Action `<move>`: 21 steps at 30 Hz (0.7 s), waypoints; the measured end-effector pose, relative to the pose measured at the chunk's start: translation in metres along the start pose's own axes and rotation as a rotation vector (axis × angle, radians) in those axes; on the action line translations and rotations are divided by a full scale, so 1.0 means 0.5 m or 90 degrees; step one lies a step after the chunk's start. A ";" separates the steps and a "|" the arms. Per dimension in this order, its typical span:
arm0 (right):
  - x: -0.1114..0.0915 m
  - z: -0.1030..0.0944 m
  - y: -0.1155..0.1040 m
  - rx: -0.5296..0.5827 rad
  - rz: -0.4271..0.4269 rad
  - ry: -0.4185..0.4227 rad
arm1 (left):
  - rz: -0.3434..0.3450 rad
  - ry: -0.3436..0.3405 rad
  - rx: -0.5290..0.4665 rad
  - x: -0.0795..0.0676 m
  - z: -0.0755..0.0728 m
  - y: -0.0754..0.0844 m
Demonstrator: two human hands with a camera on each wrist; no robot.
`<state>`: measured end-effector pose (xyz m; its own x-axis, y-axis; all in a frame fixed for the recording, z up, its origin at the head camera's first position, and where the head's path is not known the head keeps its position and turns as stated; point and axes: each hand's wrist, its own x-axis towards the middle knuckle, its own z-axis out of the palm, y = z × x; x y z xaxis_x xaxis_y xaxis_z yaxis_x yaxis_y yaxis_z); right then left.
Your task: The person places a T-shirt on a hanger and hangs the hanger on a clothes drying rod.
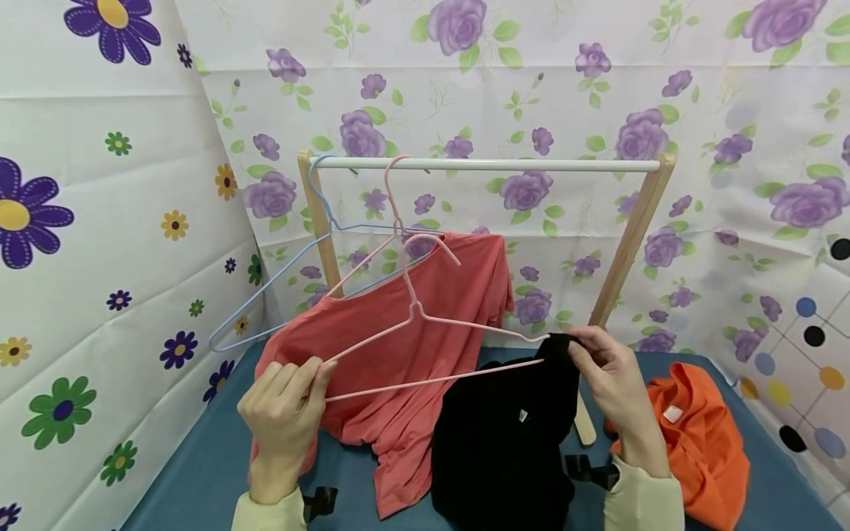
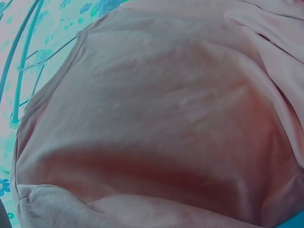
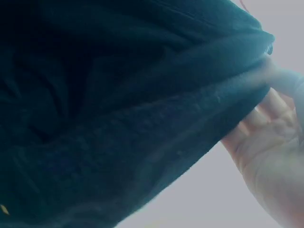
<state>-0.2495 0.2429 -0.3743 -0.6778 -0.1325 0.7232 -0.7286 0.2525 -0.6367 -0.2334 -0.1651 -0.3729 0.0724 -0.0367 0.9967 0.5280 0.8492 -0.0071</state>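
My left hand (image 1: 284,413) grips the left corner of a pink clothes hanger (image 1: 415,311), which it holds up with the hook on top. The hanger's right end goes into the top edge of a black garment (image 1: 505,442). There my right hand (image 1: 614,383) pinches the black cloth between thumb and fingers. A small white label shows on the garment, which hangs down in front of me. In the right wrist view the dark cloth (image 3: 142,114) stretches from the pinching hand (image 3: 270,147). Only the coral shirt (image 2: 156,104) fills the left wrist view.
Behind the hands a rack with a white rail (image 1: 498,164) and wooden legs stands on the blue table (image 1: 179,457). A blue hanger (image 1: 265,284) and another pink hanger (image 1: 392,192) hang at its left, with the coral shirt. A crumpled orange garment (image 1: 704,442) lies at the right.
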 end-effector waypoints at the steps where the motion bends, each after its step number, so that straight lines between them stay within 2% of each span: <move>1: 0.002 0.004 0.003 0.015 -0.008 0.006 | 0.000 0.000 -0.002 0.002 0.000 0.002; 6: 0.011 0.025 0.008 0.097 -0.048 -0.012 | -0.006 -0.006 0.004 -0.004 0.001 -0.004; 9: 0.011 0.027 0.003 0.101 -0.038 -0.036 | -0.007 -0.009 0.011 -0.010 0.001 -0.014; 16: 0.003 0.008 -0.002 0.097 -0.004 -0.075 | 0.009 0.000 0.007 -0.007 0.003 -0.014; 21: -0.001 -0.003 0.003 0.195 -0.013 -0.140 | 0.018 0.011 0.003 -0.006 0.000 -0.012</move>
<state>-0.2501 0.2448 -0.3751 -0.6432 -0.3457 0.6832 -0.7154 -0.0466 -0.6972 -0.2368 -0.1703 -0.3757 0.1027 -0.0213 0.9945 0.5220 0.8522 -0.0356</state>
